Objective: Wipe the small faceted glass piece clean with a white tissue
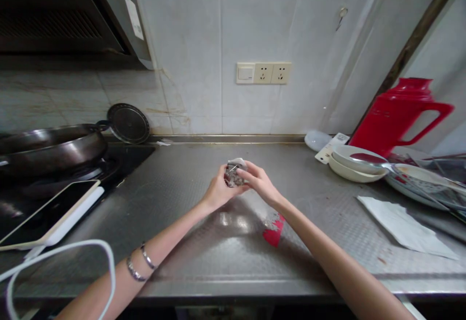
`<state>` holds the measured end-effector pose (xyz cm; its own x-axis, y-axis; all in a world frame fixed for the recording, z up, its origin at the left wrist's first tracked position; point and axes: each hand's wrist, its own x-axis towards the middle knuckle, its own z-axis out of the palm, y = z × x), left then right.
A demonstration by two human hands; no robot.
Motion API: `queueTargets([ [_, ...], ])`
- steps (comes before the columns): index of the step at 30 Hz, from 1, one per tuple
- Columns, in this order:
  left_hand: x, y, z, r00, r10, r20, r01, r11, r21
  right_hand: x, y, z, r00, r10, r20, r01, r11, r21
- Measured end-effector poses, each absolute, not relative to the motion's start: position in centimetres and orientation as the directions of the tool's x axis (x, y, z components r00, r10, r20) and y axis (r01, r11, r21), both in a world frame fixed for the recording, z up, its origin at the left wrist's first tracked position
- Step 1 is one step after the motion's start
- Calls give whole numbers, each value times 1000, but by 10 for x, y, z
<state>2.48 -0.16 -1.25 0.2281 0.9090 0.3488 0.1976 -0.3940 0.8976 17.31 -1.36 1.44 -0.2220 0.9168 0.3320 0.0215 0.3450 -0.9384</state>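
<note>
Above the middle of the steel counter [174, 223], both of my hands close round a small, roundish grey-and-white speckled object [233, 175] with a whitish flap at its top. What kind of thing it is I cannot make out. My left hand [218, 189] cups it from the left and below. From the right, my right hand [261, 181] grips it, fingers laid over its front. Below my right wrist, a torn red and silver scrap [274, 232] lies on the counter. Two silver bracelets [140, 264] circle my left forearm.
At left are a pan [54, 150] on the black stove, a dark round lid [128, 123] against the wall, and a phone [47, 213] with a white cable [109, 257]. At right stand stacked bowls [357, 172], a red jug [389, 116] and a white paper napkin [404, 227].
</note>
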Motion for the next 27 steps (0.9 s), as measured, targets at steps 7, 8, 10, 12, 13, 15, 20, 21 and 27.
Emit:
queueTargets([
  [7, 23, 2, -14, 308, 902, 303, 156, -362, 919, 174, -20, 24, -275, 915, 296, -58, 291, -955],
  [8, 22, 2, -13, 328, 894, 306, 174, -375, 910, 174, -20, 24, -253, 927, 277, -37, 277, -960],
  [10, 19, 3, -13, 369, 869, 329, 240, -431, 870, 176, -18, 25, -211, 953, 217, -9, 220, -975],
  [12, 15, 4, -13, 401, 840, 364, 315, -500, 807, 178, -16, 24, -192, 969, 153, -14, 153, -988],
  [13, 14, 4, -13, 409, 829, 383, 340, -527, 779, 178, -15, 24, -196, 972, 128, -26, 125, -992],
  [15, 12, 5, -12, 410, 809, 422, 355, -568, 742, 180, -14, 24, -213, 973, 87, -43, 79, -996],
  [20, 14, 1, -6, 406, 798, 446, 269, -571, 776, 179, -12, 20, -231, 971, 53, -97, 32, -995],
  [21, 15, 0, -5, 411, 799, 439, 240, -559, 793, 179, -10, 19, -227, 973, 51, -116, 25, -993],
  [27, 19, -3, -5, 408, 815, 412, 119, -495, 861, 190, 2, 15, -114, 987, 110, 94, 121, -988],
])
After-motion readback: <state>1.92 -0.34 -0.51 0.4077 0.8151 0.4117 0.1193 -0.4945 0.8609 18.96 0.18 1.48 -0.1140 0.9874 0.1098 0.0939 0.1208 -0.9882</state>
